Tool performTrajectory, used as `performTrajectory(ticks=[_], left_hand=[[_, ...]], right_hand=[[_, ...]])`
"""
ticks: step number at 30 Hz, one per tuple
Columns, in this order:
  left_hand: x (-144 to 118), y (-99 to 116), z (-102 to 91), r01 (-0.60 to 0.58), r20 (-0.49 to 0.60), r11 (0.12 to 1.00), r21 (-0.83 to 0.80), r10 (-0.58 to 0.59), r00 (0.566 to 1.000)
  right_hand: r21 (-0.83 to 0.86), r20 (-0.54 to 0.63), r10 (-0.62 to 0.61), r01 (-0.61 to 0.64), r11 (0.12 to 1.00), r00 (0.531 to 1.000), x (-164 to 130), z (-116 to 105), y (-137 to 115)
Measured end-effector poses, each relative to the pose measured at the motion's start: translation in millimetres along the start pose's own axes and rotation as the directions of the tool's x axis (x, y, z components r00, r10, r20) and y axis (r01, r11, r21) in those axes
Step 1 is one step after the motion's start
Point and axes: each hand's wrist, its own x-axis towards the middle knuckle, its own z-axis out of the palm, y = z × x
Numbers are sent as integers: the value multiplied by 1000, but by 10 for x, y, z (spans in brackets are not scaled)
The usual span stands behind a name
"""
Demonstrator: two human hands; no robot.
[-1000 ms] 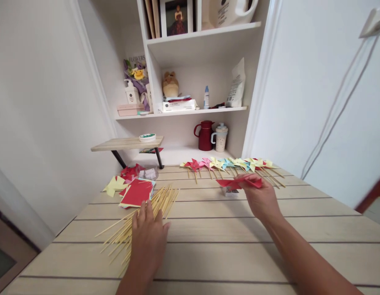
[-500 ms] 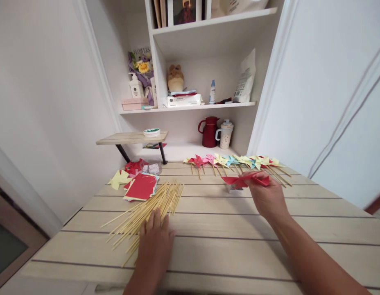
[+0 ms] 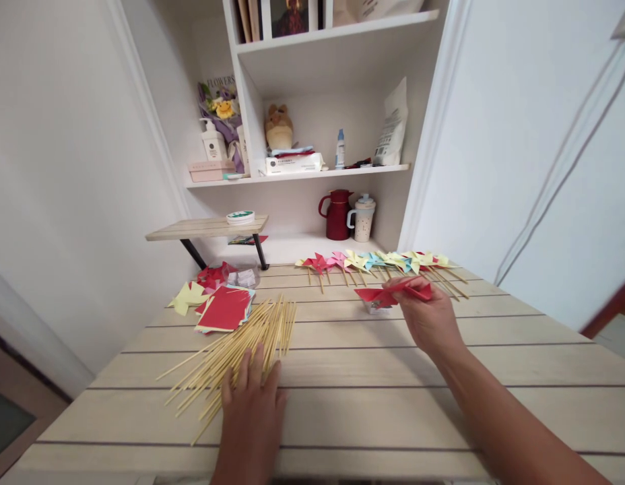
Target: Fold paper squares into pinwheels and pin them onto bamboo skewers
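Nearest you, your left hand (image 3: 252, 404) lies palm down, fingers spread over the near side of the thin wooden sticks (image 3: 242, 353), fanned loosely on the slatted tabletop (image 3: 353, 424), presumably so that single ones separate easily. Farther out, your right hand (image 3: 431, 320) pinches a red paper pinwheel (image 3: 373, 295), apparently lightly to spare its folds, partly hiding a small clear box (image 3: 377, 308) (contents too small to tell). Beyond, stick-mounted pinwheels (image 3: 357, 263) line the table's back, heads away from you, probably to put their blades clear of your hands.
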Motion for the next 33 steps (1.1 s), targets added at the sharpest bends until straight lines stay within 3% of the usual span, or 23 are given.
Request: performTrajectory(ticks=[14, 25, 33], left_hand=[[96, -51, 22, 25, -45, 997, 69, -22, 999], [553, 99, 18, -114, 28, 992, 47, 112, 993], [447, 94, 82, -115, 0, 993, 31, 115, 993]], right_hand=[[107, -80, 67, -59, 993, 995, 25, -15, -21], [74, -48, 51, -48, 996, 998, 8, -20, -30], [67, -37, 41, -39, 997, 998, -17, 38, -96]])
